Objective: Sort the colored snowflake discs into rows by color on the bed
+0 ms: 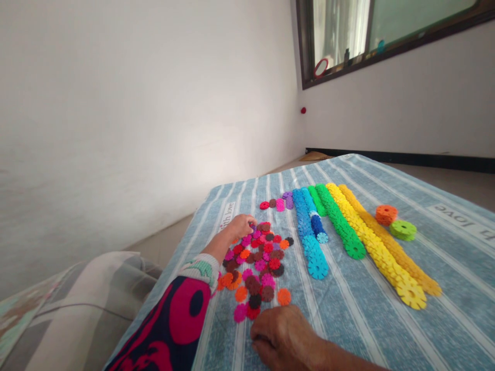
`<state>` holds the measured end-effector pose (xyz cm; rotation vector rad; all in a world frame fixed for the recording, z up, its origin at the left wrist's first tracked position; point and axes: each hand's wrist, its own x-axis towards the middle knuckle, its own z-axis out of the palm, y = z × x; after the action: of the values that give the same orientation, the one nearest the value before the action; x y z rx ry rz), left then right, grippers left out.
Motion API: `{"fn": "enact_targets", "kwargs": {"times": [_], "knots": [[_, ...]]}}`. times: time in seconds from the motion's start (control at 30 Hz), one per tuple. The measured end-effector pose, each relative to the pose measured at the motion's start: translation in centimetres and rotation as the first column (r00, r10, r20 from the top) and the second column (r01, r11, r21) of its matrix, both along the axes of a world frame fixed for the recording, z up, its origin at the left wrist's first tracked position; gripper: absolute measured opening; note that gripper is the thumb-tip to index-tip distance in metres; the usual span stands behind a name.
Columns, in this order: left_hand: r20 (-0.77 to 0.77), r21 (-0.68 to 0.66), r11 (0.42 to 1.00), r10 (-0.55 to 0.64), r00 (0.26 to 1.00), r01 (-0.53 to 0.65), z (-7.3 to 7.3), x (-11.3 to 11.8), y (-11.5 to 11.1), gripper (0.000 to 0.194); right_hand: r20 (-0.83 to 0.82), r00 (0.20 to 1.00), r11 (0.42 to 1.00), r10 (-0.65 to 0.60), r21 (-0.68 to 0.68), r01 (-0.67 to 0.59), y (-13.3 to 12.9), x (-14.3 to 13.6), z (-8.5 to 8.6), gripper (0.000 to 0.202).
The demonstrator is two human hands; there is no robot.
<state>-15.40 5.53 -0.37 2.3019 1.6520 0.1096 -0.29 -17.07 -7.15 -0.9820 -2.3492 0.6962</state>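
Note:
My left hand [242,226], in a patterned sleeve, reaches to the far end of a loose pile of notched plastic snowflake discs [253,257]. Its fingers are pinched at a purple disc [252,226], partly covered by the fingertips. The pile mixes pink, red, orange, brown and black discs, some overlapping. My right hand [286,335] is closed into a fist near the front of the pile, just below a single orange disc [284,297]. What the fist holds, if anything, is hidden.
Overlapping rows lie to the right: a blue row [302,216], a green row [340,229], a yellow row [379,252] and an amber row [398,250]. Beyond are an orange stack [385,214] and a lime stack [402,229]. A striped cloth [456,268] covers the table beside a white wall.

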Motion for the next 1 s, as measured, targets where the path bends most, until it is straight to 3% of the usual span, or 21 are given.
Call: {"fn": "enact_targets", "kwargs": {"times": [0.37,1.0], "knots": [[-0.028,0.191,0.977,-0.092,0.995,0.096,-1.3,-1.5,-0.1,0.027,0.016,1.0,1.0,0.012,0.007,-0.012,-0.2,0.1,0.2,0.01],[-0.026,0.194,0.972,-0.128,0.991,0.13,-1.0,-1.6,-0.4,0.024,0.021,1.0,1.0,0.006,-0.003,-0.006,-0.2,0.2,0.8,0.009]]}}
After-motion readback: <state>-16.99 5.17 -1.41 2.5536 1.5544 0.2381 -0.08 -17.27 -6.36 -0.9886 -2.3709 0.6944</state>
